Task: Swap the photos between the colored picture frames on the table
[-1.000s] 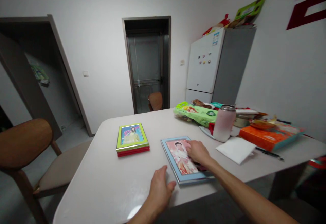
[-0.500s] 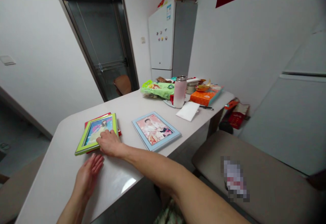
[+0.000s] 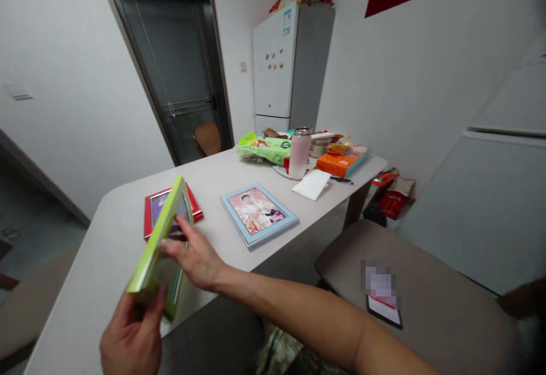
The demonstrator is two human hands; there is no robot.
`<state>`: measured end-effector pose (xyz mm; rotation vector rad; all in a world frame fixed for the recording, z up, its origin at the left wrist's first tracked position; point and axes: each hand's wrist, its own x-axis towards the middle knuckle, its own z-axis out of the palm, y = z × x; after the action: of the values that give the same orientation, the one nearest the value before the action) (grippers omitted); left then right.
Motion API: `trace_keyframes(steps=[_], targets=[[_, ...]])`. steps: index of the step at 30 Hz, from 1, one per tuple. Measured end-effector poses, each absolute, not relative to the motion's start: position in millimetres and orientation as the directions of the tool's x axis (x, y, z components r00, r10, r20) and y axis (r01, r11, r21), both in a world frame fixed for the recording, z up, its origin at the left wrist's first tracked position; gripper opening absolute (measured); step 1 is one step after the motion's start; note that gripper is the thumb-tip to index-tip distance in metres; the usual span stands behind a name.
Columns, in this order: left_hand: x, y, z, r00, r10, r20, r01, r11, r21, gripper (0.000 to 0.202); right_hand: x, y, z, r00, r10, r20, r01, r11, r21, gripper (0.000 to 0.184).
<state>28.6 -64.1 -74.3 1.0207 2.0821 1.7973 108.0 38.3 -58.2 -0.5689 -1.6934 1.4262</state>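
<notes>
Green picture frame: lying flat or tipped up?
Tipped up on edge: the green-rimmed picture frame stands in the grip of the left hand, right hand against its face.

At the far end of the pale table [image 3: 106, 238] stand 1 pink flask [image 3: 300, 153], a green snack bag [image 3: 264, 148] and an orange box [image 3: 341, 161]. A white napkin [image 3: 313, 184] lies just beside a pen [image 3: 341, 180]. Behind them is a 2-door white fridge [image 3: 275, 68]. On the grey bench [image 3: 426, 295] lies a flat dark thing [image 3: 384, 309], possibly a phone.
</notes>
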Motion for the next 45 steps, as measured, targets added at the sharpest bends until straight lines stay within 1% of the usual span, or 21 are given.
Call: trace_keyframes(steps=[2, 3, 4, 6, 8, 9, 10, 12, 14, 15, 17, 19, 23, 25, 26, 28, 30, 33, 35, 38, 45], targets=[[37.3, -74.8, -77.8, -0.582, 0.708, 0.399, 0.5, -0.075, 0.863, 0.039, 116.8, 29.6, -58.2, -0.62, 0.756, 0.209, -0.342, -0.021, -0.94, 0.047], [40.4, -79.0, -81.4, -0.474, 0.741, 0.476, 0.579, -0.145, 0.802, 0.038, 121.6, 26.0, -60.1, -0.658, 0.735, 0.162, -0.388, -0.148, -0.91, 0.044], [42.7, -82.6, -86.5, -0.365, 0.755, 0.545, 0.65, -0.213, 0.73, 0.038, 126.2, 23.5, -62.9, -0.692, 0.711, 0.125, -0.403, -0.237, -0.884, 0.04], [45.1, -87.0, -100.6, -0.197, 0.761, 0.618, 0.757, -0.282, 0.589, 0.038, 133.7, 22.1, -70.9, -0.73, 0.681, 0.06, -0.379, -0.33, -0.864, 0.032], [45.2, -88.0, -117.2, -0.136, 0.768, 0.626, 0.826, -0.261, 0.5, 0.038, 137.8, 25.3, -80.1, -0.765, 0.644, 0.003, -0.309, -0.364, -0.879, 0.03], [44.7, -87.4, -125.0, -0.109, 0.775, 0.622, 0.852, -0.249, 0.46, 0.04, 138.4, 28.2, -84.8, -0.777, 0.629, -0.025, -0.257, -0.353, -0.899, 0.03], [43.9, -86.1, -131.8, -0.075, 0.789, 0.61, 0.873, -0.243, 0.422, 0.041, 138.3, 31.7, -89.7, -0.784, 0.619, -0.049, -0.196, -0.322, -0.926, 0.031], [42.6, -82.3, -141.9, 0.003, 0.83, 0.558, 0.899, -0.247, 0.362, 0.045, 136.3, 40.0, -99.5, -0.773, 0.63, -0.075, -0.066, -0.197, -0.978, 0.033], [43.0, -77.3, -148.3, 0.055, 0.876, 0.48, 0.908, -0.243, 0.341, 0.047, 133.7, 48.7, -109.3, -0.734, 0.677, -0.059, 0.073, -0.008, -0.997, 0.036], [44.2, -74.5, -150.7, 0.062, 0.894, 0.443, 0.909, -0.234, 0.346, 0.047, 132.6, 52.7, -113.8, -0.708, 0.706, -0.037, 0.149, 0.098, -0.984, 0.037], [48.4, -69.4, -154.6, 0.046, 0.917, 0.397, 0.905, -0.207, 0.372, 0.045, 131.6, 59.6, -121.3, -0.663, 0.748, 0.016, 0.304, 0.288, -0.908, 0.039], [53.3, -66.2, -156.4, 0.029, 0.919, 0.393, 0.893, -0.2, 0.403, 0.042, 131.9, 64.8, -126.5, -0.647, 0.761, 0.045, 0.415, 0.401, -0.817, 0.04], [49.2, -71.1, -149.0, 0.006, 0.911, 0.413, 0.857, -0.218, 0.468, 0.043, 134.3, 72.1, -131.8, -0.652, 0.755, 0.071, 0.524, 0.516, -0.677, 0.039], [34.1, -77.7, -142.4, -0.061, 0.91, 0.41, 0.841, -0.175, 0.512, 0.046, 135.3, 73.6, -132.1, -0.646, 0.758, 0.092, 0.577, 0.564, -0.591, 0.04], [23.8, -80.9, -139.9, -0.129, 0.903, 0.411, 0.831, -0.128, 0.541, 0.046, 135.4, 73.0, -131.5, -0.647, 0.755, 0.11, 0.593, 0.588, -0.551, 0.041], [1.2, -85.5, -138.4, -0.323, 0.854, 0.408, 0.789, 0.004, 0.615, 0.046, 134.1, 67.8, -129.0, -0.669, 0.724, 0.167, 0.583, 0.651, -0.486, 0.043], [-17.9, -87.2, -141.7, -0.471, 0.799, 0.373, 0.715, 0.099, 0.692, 0.048, 129.5, 57.5, -125.4, -0.747, 0.631, 0.207, 0.498, 0.739, -0.454, 0.04], [-31.0, -86.7, -150.9, -0.54, 0.782, 0.312, 0.63, 0.129, 0.766, 0.052, 115.5, 38.4, -120.6, -0.879, 0.436, 0.192, 0.309, 0.829, -0.467, 0.032], [-30.9, -86.2, -155.9, -0.539, 0.787, 0.3, 0.613, 0.122, 0.781, 0.053, 102.9, 28.6, -118.7, -0.905, 0.377, 0.197, 0.248, 0.844, -0.476, 0.027], [-27.3, -86.2, -159.1, -0.531, 0.788, 0.313, 0.629, 0.119, 0.768, 0.051, 83.1, 21.9, -116.5, -0.888, 0.398, 0.231, 0.264, 0.852, -0.452, 0.022], [-27.0, -86.0, -160.0, -0.517, 0.793, 0.321, 0.662, 0.134, 0.737, 0.053, 53.1, 19.8, -116.4, -0.853, 0.468, 0.23, 0.391, 0.866, -0.31, 0.02]])
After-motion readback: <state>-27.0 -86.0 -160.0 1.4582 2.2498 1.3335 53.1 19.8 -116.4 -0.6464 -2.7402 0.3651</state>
